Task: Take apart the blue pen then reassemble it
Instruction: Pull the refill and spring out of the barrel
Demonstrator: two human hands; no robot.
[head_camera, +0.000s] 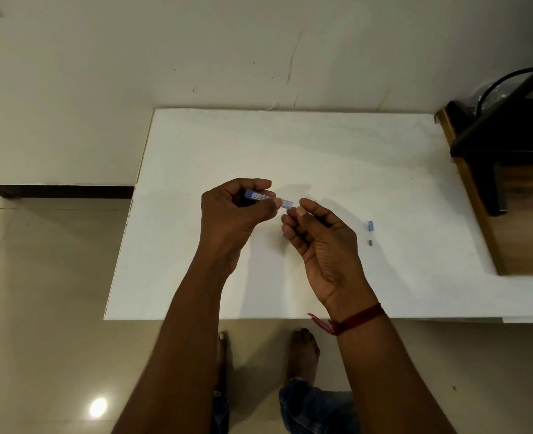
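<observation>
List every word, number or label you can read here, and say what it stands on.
White label on the blue pen barrel, held in the left hand: small dark print, too blurred to read.
No other text is visible.

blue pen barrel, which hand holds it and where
The left hand pinches the translucent blue plastic pen barrel around its middle. Whether the right hand holds anything cannot be told.

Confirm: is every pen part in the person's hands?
No, a small blue piece and a small grey piece lie on the white table, right of the right hand.
</observation>
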